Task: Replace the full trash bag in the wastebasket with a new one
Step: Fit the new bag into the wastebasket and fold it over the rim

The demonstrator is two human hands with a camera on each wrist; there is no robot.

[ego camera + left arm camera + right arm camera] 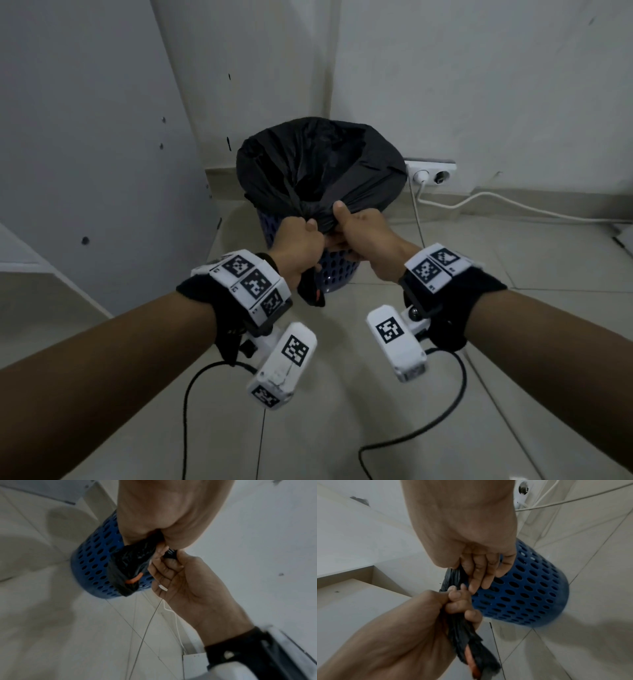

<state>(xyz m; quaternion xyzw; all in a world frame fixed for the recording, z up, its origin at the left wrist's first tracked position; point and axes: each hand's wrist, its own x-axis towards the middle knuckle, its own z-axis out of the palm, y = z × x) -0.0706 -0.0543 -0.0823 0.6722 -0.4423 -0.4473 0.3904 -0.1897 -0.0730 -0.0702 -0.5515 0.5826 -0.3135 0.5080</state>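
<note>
A blue perforated wastebasket [337,270] stands on the tiled floor in the room's corner, lined with a black trash bag [318,164] whose mouth is spread over the rim. At the near rim both hands hold a gathered bunch of the bag. My left hand [301,245] grips a twisted tail [467,639] with an orange strip showing at its end. My right hand [363,233] pinches the plastic just beside it, thumb up. In the wrist views the left hand [154,513] and right hand [462,527] meet in front of the basket wall [96,561].
A white wall socket [430,171] with a plug sits right of the basket, and its white cable [513,205] runs along the floor by the wall. A white cabinet panel [85,154] stands close on the left. Black wrist-device cables [411,435] trail over the near floor.
</note>
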